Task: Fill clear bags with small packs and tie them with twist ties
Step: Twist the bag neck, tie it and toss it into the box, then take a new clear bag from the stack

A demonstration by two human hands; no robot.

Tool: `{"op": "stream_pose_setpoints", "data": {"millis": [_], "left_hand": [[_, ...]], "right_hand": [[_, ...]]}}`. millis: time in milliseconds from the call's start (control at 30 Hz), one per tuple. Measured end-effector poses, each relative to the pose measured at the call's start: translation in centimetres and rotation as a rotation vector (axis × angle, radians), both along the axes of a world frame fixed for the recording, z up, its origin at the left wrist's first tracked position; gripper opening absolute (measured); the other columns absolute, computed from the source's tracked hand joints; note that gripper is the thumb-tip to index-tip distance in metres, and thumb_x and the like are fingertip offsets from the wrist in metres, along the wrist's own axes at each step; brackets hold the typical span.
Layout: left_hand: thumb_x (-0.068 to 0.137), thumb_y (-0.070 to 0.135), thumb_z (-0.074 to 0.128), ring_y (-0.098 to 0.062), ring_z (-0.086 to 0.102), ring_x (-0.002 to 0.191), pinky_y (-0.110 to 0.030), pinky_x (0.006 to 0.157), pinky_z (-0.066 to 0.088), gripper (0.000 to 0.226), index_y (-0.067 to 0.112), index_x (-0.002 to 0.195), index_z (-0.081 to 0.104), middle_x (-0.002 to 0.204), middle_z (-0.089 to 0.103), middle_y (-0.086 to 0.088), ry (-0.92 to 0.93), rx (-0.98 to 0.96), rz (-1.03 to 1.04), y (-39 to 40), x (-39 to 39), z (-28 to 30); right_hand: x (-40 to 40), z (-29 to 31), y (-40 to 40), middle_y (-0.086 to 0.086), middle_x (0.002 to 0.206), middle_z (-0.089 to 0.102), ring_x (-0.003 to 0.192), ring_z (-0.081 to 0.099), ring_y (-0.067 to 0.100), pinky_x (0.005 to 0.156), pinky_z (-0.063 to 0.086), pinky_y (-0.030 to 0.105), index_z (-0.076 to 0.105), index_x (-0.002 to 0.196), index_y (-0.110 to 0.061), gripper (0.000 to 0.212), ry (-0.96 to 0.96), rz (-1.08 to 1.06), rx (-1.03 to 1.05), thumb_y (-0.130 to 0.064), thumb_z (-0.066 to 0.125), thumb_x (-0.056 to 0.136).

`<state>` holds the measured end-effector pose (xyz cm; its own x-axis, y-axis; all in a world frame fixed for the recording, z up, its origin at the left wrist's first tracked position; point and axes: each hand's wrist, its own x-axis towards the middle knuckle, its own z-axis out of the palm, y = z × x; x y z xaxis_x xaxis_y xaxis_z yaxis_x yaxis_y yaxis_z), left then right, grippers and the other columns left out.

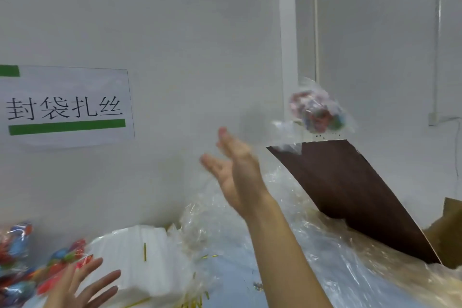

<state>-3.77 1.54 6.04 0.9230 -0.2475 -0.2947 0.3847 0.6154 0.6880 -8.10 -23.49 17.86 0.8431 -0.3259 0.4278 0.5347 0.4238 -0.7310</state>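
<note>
Fingers of the right hand are reaching up and spreading out straight, holding nothing. A full bag is hanging in the air just past them, above the brown flap of a box. Nothing is touching the bag. It is looking blurry, so its tie is too hard to see. It is likely flying toward the box.

The left hand is sitting low at the bottom, with its fingers spreading wide too and gripping nothing. Just beside it, bright packs are lying in a pile on the bench. Thin yellow ties are lying near a white stack. Crinkly clear bags are piling up by the wall. A sign is hanging on that wall.

The bag is probably feeling light and squishy, because it is thin plastic around little packs. The plastic is likely slippery and easy to tear. The best spot to grab is probably the bunched neck at the top, where the plastic is gathering tight. Squeezing the fat middle may be crushing the packs inside.
</note>
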Motion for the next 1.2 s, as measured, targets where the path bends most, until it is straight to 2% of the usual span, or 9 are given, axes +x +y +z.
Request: {"op": "stream_pose_setpoints", "data": {"millis": [133,233,333,500,567,733,933,1067,1200], "left_hand": [[0.108,0.014,0.032,-0.053,0.044,0.123,-0.059,0.097,0.036,0.037,-0.006,0.137,0.041,0.134,0.046,-0.036,-0.338,0.397,-0.053,-1.7,-1.4,0.1],[0.105,0.004,0.040,-0.049,0.060,0.093,-0.050,0.070,0.046,0.027,-0.017,0.112,0.055,0.096,0.065,-0.037,-0.471,0.713,-0.059,-2.0,-1.6,-1.9],[0.099,0.001,0.052,-0.043,0.065,0.076,-0.042,0.065,0.048,0.019,-0.006,0.091,0.068,0.072,0.072,-0.020,-0.555,0.869,0.098,-1.6,-1.5,-3.0],[0.096,-0.003,0.054,-0.041,0.065,0.082,-0.041,0.070,0.049,0.021,0.003,0.084,0.070,0.070,0.073,-0.011,-0.625,0.891,0.107,-1.6,-0.3,-3.5],[0.096,-0.004,0.054,-0.039,0.065,0.081,-0.039,0.069,0.050,0.023,0.005,0.082,0.071,0.069,0.073,-0.010,-0.652,0.912,0.113,-1.7,-0.3,-3.7],[0.091,-0.014,0.046,-0.035,0.066,0.079,-0.038,0.072,0.049,0.035,0.008,0.080,0.071,0.068,0.073,-0.005,-0.675,0.997,0.105,-1.6,-0.2,-3.5],[0.084,-0.018,0.045,-0.030,0.068,0.073,-0.042,0.075,0.051,0.042,0.014,0.078,0.072,0.070,0.074,-0.003,-0.755,1.078,0.128,-1.5,-0.6,-3.4],[0.085,-0.016,0.047,-0.023,0.068,0.073,-0.038,0.069,0.051,0.043,0.018,0.079,0.073,0.074,0.074,0.002,-0.825,1.069,0.137,-1.7,-1.0,-3.2],[0.090,-0.011,0.046,-0.026,0.069,0.073,-0.038,0.068,0.052,0.040,0.018,0.080,0.072,0.075,0.074,-0.002,-0.777,1.052,0.129,-1.2,-0.8,-3.0]], "right_hand": [[2.6,-7.8,1.4,-0.003,0.092,0.062,0.084,0.060,0.017,0.073,0.047,0.025,0.072,0.105,-0.001,0.025,0.408,-0.086,-0.616,-0.022,0.063,0.097],[2.9,-11.9,0.9,0.003,0.125,0.065,0.105,0.065,0.018,0.091,0.053,0.028,0.068,0.124,-0.018,0.032,0.673,-0.139,-1.217,-0.032,0.061,0.095],[2.4,-12.3,-0.3,0.008,0.129,0.064,0.111,0.066,0.023,0.098,0.054,0.033,0.069,0.123,-0.019,0.032,0.733,-0.282,-1.181,-0.028,0.061,0.094],[0.4,-10.0,-3.9,0.004,0.121,0.065,0.109,0.063,0.026,0.089,0.050,0.031,0.069,0.111,-0.023,0.030,0.853,-0.778,-1.011,-0.010,0.056,0.088],[-0.4,-9.6,-5.3,0.006,0.127,0.059,0.119,0.055,0.031,0.099,0.045,0.040,0.064,0.115,-0.023,0.031,0.979,-0.922,-1.024,-0.010,0.058,0.087],[-0.9,-10.9,-7.0,0.009,0.143,0.039,0.133,0.034,0.034,0.102,0.035,0.047,0.049,0.134,-0.022,0.046,1.422,-0.765,-1.231,-0.012,0.058,0.089],[0.3,-12.2,-6.4,0.010,0.129,0.058,0.111,0.061,0.027,0.081,0.051,0.029,0.058,0.128,-0.011,0.042,1.126,-0.810,-1.151,0.005,0.060,0.089],[0.5,-9.6,-3.1,0.007,0.105,0.064,0.092,0.063,0.024,0.079,0.053,0.030,0.065,0.117,-0.019,0.053,0.561,-0.952,-1.097,0.016,0.052,0.079],[0.0,-8.1,4.7,0.006,0.080,0.065,0.077,0.063,0.020,0.073,0.053,0.028,0.070,0.095,-0.014,0.047,0.056,-0.578,-1.022,0.018,0.044,0.075]]}}
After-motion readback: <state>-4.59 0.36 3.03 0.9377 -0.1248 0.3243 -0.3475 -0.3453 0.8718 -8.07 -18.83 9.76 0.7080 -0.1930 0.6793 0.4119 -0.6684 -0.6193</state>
